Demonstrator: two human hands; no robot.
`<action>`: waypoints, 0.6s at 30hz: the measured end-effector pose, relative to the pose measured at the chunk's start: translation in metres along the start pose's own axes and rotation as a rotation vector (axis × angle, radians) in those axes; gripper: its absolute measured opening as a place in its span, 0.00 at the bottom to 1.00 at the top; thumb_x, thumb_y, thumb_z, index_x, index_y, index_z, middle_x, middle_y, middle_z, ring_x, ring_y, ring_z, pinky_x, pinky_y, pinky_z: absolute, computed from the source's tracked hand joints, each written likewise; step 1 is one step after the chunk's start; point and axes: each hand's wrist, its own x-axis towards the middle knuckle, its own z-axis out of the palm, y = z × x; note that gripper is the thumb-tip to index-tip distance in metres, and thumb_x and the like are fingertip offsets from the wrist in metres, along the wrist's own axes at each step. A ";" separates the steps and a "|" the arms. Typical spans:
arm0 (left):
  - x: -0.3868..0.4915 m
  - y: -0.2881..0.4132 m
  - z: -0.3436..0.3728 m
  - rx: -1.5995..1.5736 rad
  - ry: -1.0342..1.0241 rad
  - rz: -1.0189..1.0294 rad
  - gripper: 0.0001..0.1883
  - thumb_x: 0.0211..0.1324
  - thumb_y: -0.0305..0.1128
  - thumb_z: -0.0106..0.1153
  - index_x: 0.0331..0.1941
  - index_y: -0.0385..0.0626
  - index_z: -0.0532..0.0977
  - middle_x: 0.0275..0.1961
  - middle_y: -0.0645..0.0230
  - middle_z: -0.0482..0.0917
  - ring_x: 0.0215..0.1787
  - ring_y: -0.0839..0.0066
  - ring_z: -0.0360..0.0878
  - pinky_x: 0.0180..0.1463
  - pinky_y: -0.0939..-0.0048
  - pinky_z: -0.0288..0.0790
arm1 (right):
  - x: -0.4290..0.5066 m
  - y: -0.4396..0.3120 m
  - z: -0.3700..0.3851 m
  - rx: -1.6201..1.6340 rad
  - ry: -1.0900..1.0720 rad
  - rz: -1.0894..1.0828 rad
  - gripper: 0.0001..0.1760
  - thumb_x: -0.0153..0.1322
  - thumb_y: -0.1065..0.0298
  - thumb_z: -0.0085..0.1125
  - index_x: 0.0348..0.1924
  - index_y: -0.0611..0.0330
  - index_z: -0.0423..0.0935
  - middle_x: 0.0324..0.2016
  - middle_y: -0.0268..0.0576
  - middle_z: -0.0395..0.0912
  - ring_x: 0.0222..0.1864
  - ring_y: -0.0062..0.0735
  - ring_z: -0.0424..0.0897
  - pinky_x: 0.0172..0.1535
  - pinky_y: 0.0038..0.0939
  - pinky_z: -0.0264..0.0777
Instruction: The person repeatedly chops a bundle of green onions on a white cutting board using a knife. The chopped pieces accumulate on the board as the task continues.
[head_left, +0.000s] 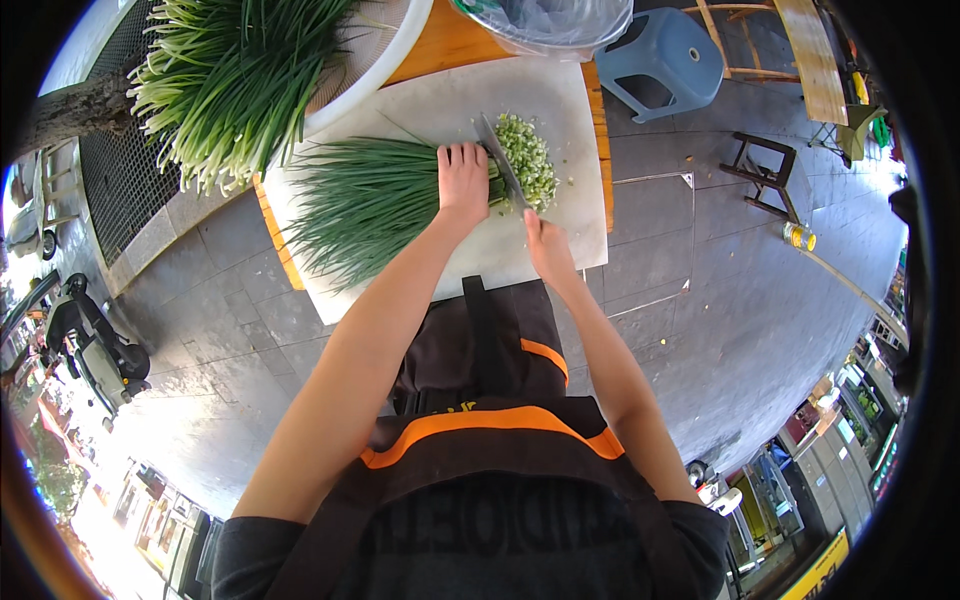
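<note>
A thick bunch of green garlic chives (367, 202) lies across a white cutting board (427, 285), its leaf tips fanned towards the left. My left hand (463, 182) presses down on the bunch close to its cut end, fingers bent over it. In my right hand (551, 247) is the handle of a kitchen knife (504, 163). The blade stands at the right end of the bunch, just beyond my left fingers. On the blade's far side sits a heap of chopped chive pieces (527, 161), with some bits scattered on the board.
A white basket (409, 37) heaped with more chives (232, 82) stands at the back left. Behind the board is a plastic-lined tub (555, 30) on the wooden table (442, 45). A blue plastic stool (667, 64) and a small folding stool (761, 174) stand on the paving to the right.
</note>
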 end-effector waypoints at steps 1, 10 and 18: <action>0.000 0.000 -0.001 0.005 -0.001 0.004 0.38 0.38 0.37 0.65 0.57 0.36 0.65 0.55 0.56 0.69 0.60 0.60 0.64 0.70 0.54 0.48 | 0.007 0.002 0.010 0.016 0.057 -0.104 0.32 0.77 0.47 0.43 0.24 0.72 0.74 0.20 0.65 0.74 0.26 0.65 0.75 0.29 0.48 0.68; 0.002 -0.001 0.007 0.059 0.077 -0.022 0.49 0.26 0.46 0.74 0.57 0.37 0.63 0.55 0.59 0.68 0.60 0.61 0.64 0.70 0.57 0.50 | 0.002 0.010 0.019 0.307 0.102 -0.051 0.31 0.78 0.49 0.44 0.23 0.70 0.73 0.15 0.57 0.71 0.18 0.55 0.71 0.26 0.42 0.65; 0.000 0.001 0.009 0.058 0.039 -0.029 0.50 0.26 0.46 0.75 0.57 0.37 0.61 0.53 0.60 0.68 0.60 0.62 0.63 0.69 0.57 0.49 | -0.026 -0.009 0.013 0.178 0.127 -0.060 0.31 0.78 0.50 0.43 0.22 0.71 0.71 0.15 0.59 0.69 0.19 0.57 0.71 0.26 0.43 0.64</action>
